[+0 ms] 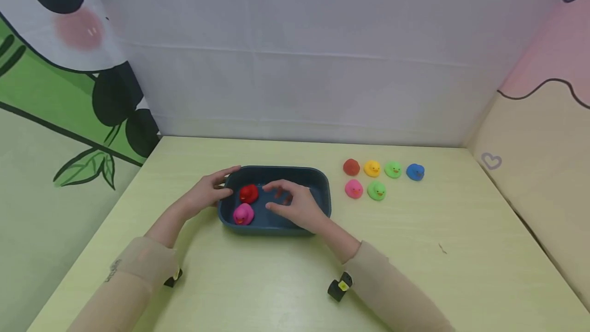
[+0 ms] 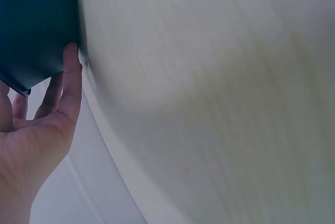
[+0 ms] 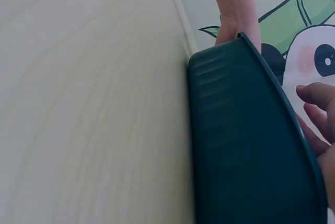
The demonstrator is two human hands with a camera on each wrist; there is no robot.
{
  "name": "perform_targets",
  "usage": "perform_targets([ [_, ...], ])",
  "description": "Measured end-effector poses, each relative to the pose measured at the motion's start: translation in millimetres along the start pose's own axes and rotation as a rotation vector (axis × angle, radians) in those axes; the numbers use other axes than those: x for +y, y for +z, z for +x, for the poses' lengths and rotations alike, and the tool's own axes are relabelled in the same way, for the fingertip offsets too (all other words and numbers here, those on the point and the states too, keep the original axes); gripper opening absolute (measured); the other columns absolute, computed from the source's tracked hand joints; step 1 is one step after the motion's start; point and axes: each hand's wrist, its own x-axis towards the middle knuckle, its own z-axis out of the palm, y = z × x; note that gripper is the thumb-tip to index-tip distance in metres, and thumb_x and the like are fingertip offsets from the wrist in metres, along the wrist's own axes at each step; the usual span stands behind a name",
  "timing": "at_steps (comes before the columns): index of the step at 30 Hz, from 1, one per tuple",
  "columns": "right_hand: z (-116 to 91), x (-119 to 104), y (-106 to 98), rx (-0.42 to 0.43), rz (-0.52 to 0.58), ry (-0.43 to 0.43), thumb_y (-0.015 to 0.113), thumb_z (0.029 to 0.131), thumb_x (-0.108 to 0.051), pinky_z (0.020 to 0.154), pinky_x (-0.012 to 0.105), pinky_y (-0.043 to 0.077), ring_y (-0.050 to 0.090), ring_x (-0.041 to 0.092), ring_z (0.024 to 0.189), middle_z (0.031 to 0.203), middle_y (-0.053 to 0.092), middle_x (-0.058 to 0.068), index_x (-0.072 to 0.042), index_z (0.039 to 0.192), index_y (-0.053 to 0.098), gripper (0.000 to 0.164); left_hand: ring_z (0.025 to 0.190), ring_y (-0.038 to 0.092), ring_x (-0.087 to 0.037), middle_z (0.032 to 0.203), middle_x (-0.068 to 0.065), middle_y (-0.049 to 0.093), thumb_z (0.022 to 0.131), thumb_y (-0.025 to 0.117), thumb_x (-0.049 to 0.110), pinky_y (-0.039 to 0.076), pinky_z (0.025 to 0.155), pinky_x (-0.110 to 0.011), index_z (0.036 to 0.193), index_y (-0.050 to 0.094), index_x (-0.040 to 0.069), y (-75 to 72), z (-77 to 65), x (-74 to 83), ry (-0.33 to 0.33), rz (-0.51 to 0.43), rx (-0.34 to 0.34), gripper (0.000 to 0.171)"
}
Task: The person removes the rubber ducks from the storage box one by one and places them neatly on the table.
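Observation:
A dark blue-green tray (image 1: 276, 230) stands on the table. Inside it, at the left end, a red rubber duck (image 1: 249, 193) sits behind a pink rubber duck (image 1: 243, 214). My left hand (image 1: 208, 191) grips the tray's left end, its thumb at the rim; in the left wrist view, fingers (image 2: 71, 85) touch the outer wall. Over the tray's middle hovers my right hand (image 1: 297, 206), thumb and forefinger parted with nothing between them. The right wrist view catches only part of that hand (image 3: 322, 119) beyond the tray's rim.
Right of the tray, a back row holds a red duck (image 1: 351, 167), a yellow duck (image 1: 372, 168), a green duck (image 1: 393, 169) and a blue duck (image 1: 415, 171). Before them sit a pink duck (image 1: 354, 188) and another green duck (image 1: 376, 190). A white cloth (image 1: 299, 65) hangs behind the table.

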Motion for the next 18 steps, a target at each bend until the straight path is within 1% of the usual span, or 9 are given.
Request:
perform_targets([
  [4, 7, 1, 9, -0.056, -0.026, -0.007, 0.071, 0.085, -0.02, 0.069, 0.023, 0.048, 0.057, 0.027, 0.098, 0.116, 0.064, 0.001, -0.016, 0.121, 0.062, 0.037, 0.115, 0.053, -0.035, 0.146, -0.021, 0.035, 0.094, 0.054, 0.017, 0.055, 0.077, -0.037, 0.147, 0.03, 0.034, -0.1, 1.6, -1.4, 0.011, -0.006, -0.004, 0.061],
  [9, 16, 0, 18, -0.145, -0.061, -0.013, 0.07, 0.085, -0.018, 0.064, 0.021, 0.048, 0.057, 0.028, 0.096, 0.117, 0.063, 0.008, -0.011, 0.122, 0.061, 0.039, 0.11, 0.056, -0.033, 0.147, -0.021, 0.035, 0.094, 0.054, 0.018, 0.055, 0.076, -0.036, 0.147, 0.03, 0.033, -0.8, 1.7, -3.6, 0.018, -0.005, -0.012, 0.061],
  [14, 27, 3, 23, -0.24, -0.162, -0.022, 0.072, 0.084, -0.018, 0.063, 0.018, 0.048, 0.058, 0.023, 0.094, 0.115, 0.064, 0.002, -0.014, 0.121, 0.063, 0.038, 0.108, 0.057, -0.031, 0.146, -0.021, 0.036, 0.094, 0.055, 0.018, 0.055, 0.076, -0.036, 0.147, 0.03, 0.033, -0.7, 1.0, -3.2, 0.026, -0.01, -0.014, 0.06],
  [16, 30, 4, 24, -0.262, -0.182, -0.025, 0.072, 0.084, -0.017, 0.065, 0.017, 0.048, 0.058, 0.021, 0.094, 0.114, 0.064, -0.001, -0.014, 0.121, 0.063, 0.038, 0.107, 0.058, -0.031, 0.146, -0.021, 0.037, 0.094, 0.055, 0.018, 0.055, 0.075, -0.036, 0.147, 0.031, 0.033, -0.7, 1.1, -2.6, 0.031, -0.011, -0.015, 0.06],
  [18, 34, 4, 24, -0.282, -0.184, -0.026, 0.071, 0.084, -0.016, 0.068, 0.017, 0.048, 0.058, 0.022, 0.094, 0.114, 0.065, 0.0, -0.013, 0.121, 0.063, 0.038, 0.105, 0.058, -0.03, 0.145, -0.021, 0.038, 0.094, 0.055, 0.018, 0.055, 0.075, -0.036, 0.147, 0.031, 0.032, -0.7, 1.1, -1.9, 0.033, -0.014, -0.015, 0.06],
])
